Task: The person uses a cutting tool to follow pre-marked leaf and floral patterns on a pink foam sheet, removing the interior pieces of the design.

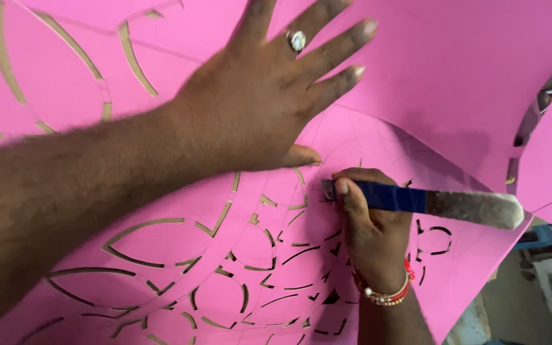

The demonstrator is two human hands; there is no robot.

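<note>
Under left hand: pink sheet (455, 83), pressed by left hand (257, 96), fingers spread flat.
Right hand: right hand (368, 223) gripping blue-taped knife (416, 201), just below left thumb.

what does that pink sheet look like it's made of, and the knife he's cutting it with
The pink sheet looks like thin matte card or foam sheet: it bends without creasing, and its cut slots have clean edges. Which of the two is unclear. The knife in the right hand looks like a dull grey metal strip, worn and unpolished, with glossy blue tape wrapped around its grip. The left hand presses the sheet flat.
</note>
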